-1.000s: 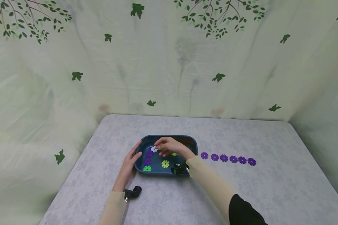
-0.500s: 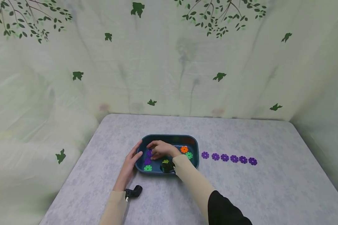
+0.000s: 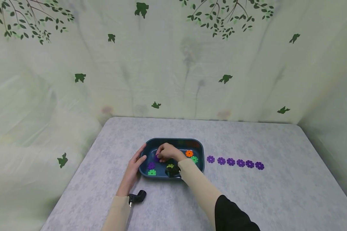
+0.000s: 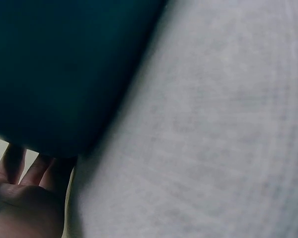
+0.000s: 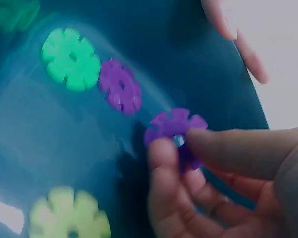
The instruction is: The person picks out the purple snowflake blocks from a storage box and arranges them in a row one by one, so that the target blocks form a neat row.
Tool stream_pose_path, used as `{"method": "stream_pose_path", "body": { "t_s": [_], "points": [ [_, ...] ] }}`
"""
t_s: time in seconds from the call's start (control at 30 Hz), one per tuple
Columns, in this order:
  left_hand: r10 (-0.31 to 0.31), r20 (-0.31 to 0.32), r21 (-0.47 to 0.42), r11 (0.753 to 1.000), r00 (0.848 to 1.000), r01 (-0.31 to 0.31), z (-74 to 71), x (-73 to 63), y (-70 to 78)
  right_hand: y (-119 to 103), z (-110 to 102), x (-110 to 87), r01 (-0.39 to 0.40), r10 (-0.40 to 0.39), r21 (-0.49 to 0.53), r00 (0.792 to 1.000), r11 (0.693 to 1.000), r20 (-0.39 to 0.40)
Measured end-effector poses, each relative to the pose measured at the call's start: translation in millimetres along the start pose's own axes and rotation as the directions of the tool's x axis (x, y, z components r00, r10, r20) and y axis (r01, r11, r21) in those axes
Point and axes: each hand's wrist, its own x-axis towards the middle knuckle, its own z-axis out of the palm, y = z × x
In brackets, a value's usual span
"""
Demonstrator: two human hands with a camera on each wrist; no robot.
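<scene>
My right hand (image 3: 168,152) is inside the dark blue tray (image 3: 173,139), near its left end. Thumb and fingertips pinch a purple snowflake disc (image 5: 170,124), a flat notched plastic piece with a centre hole. At the tray's left end my left hand (image 3: 134,165) holds the rim, thumb over the edge and fingers along the outer wall. Beside the pinched piece lie another purple disc (image 5: 121,85) and a green disc (image 5: 72,59), touching. A yellow-green disc (image 5: 69,215) lies on the tray floor, partly covered by the wrist camera in the head view.
An orange disc (image 3: 189,153) and a second green disc (image 3: 194,159) lie in the tray's right part. To the right of the tray, several purple discs (image 3: 230,162) form a row on the grey table (image 3: 277,192). A leaf-patterned curtain (image 3: 173,64) hangs behind.
My right hand has moved left and down into the tray, and its fingers have closed on a purple disc. The orange and right-hand green discs have come into view. The left hand stays put.
</scene>
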Motion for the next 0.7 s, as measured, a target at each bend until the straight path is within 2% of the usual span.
{"method": "stream_pose_path", "body": {
  "t_s": [0.17,0.4,0.53,0.7],
  "points": [
    [0.001,-0.009,-0.001,1.000,1.000,-0.001,1.4,-0.2,-0.4,4.7,-19.8,-12.8,0.079,-0.079,-0.028,0.997,0.996,0.017],
    [-0.008,-0.017,-0.017,1.000,1.000,0.007,2.3,-0.5,-0.4,17.4,-62.5,-45.9,0.167,-0.172,0.078,0.983,0.983,0.059],
    [-0.006,-0.004,-0.026,1.000,1.000,0.006,2.2,-0.7,-0.3,27.9,-90.4,-69.1,0.194,-0.200,0.142,0.980,0.971,0.026],
    [-0.018,-0.011,-0.015,1.000,1.000,0.017,3.0,-1.1,1.0,45.5,-127.3,-104.6,0.188,-0.179,0.180,0.982,0.966,-0.068]
  ]
}}
